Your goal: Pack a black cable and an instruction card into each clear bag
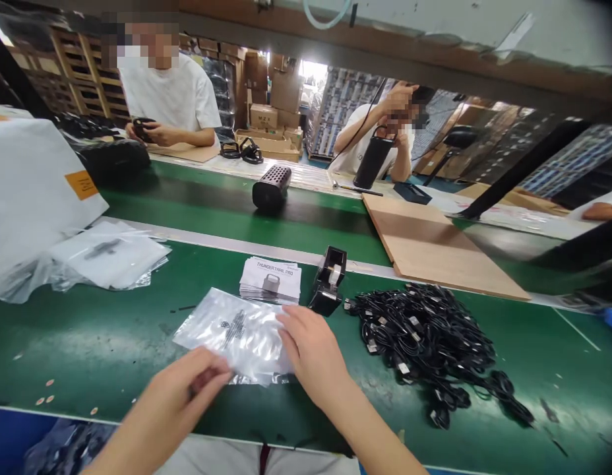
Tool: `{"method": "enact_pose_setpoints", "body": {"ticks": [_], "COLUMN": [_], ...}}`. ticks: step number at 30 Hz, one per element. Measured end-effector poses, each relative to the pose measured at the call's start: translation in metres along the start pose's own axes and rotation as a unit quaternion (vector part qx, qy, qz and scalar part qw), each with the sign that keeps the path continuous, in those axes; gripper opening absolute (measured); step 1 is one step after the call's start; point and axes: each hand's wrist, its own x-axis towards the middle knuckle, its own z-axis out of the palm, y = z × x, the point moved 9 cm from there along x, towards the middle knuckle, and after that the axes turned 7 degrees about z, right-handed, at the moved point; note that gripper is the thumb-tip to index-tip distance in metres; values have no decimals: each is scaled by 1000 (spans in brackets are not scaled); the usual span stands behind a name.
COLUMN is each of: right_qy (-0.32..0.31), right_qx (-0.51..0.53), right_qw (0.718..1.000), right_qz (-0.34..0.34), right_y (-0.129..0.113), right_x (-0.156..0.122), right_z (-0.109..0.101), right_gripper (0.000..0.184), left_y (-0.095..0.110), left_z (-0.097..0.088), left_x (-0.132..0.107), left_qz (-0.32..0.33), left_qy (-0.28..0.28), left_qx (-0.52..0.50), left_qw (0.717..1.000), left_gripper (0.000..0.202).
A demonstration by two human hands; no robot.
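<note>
A clear plastic bag (237, 330) with black print lies flat on the green table (113, 343) in front of me. My left hand (187, 389) pinches the bag's near edge, fingers curled. My right hand (310, 349) rests on the bag's right end with fingers bent down onto it. Just behind the bag sits a stack of white booklets (271, 277) printed "THUNDER TRAIL PRO". A black tape dispenser (328, 280) stands beside the booklets, a little past my right fingertips.
A heap of black cables (425, 336) lies right of my right hand. More clear bags (108, 257) and a large white bag (29, 185) lie at left. A wooden board (429, 244) bridges the conveyor (212, 204), where a black speaker (271, 187) lies. Two people work across it.
</note>
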Motion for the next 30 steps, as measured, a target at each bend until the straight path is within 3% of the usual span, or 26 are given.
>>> {"method": "enact_pose_setpoints", "body": {"ticks": [2, 3, 5, 7, 11, 13, 15, 18, 21, 24, 27, 28, 29, 30], "right_qy": [-35, -76, -136, -181, -238, -256, -275, -296, -268, -225, -177, -87, -7, 13], "right_qx": [-102, -148, -181, -184, -189, -185, -176, -151, -127, -100, -26, 73, 177, 275], "right_qw": [994, 986, 974, 966, 953, 949, 945, 943, 955, 968, 981, 994, 981, 947], "right_qz": [-1, 3, 9, 13, 11, 12, 11, 5, -6, -46, -69, -6, 85, 163], "right_y": [-3, -2, 4, 10, 18, 21, 23, 26, 22, 5, -8, 1, 21, 40], "right_x": [27, 41, 63, 76, 78, 77, 80, 91, 98, 74, 26, 14, -2, -20], "right_z": [6, 13, 20, 23, 21, 20, 21, 20, 11, 3, 3, -10, -18, -14], "right_gripper": [37, 39, 32, 20, 22, 24, 23, 21, 12, 18, 19, 21, 31, 39], "left_y": [13, 20, 25, 18, -14, -23, -26, -24, -22, -21, -23, -22, -20, -15], "left_z": [28, 36, 47, 55, 55, 52, 49, 47, 48, 45, 37, 37, 40, 45], "left_x": [25, 36, 50, 54, 45, 41, 40, 42, 43, 45, 43, 41, 38, 35], "left_qz": [4, 10, -4, -60, -232, -281, -292, -283, -300, -308, -280, -268, -256, -244], "left_qy": [-73, -79, -86, -102, -55, -25, -18, -29, -36, -23, -1, -11, -35, -68], "left_qx": [-25, -36, -88, -189, -426, -494, -516, -511, -527, -562, -527, -501, -473, -443], "left_qw": [997, 996, 992, 975, 873, 822, 805, 811, 794, 767, 803, 823, 842, 860], "left_gripper": [15, 15, 16, 19, 44, 54, 54, 46, 53, 59, 38, 34, 31, 30]}}
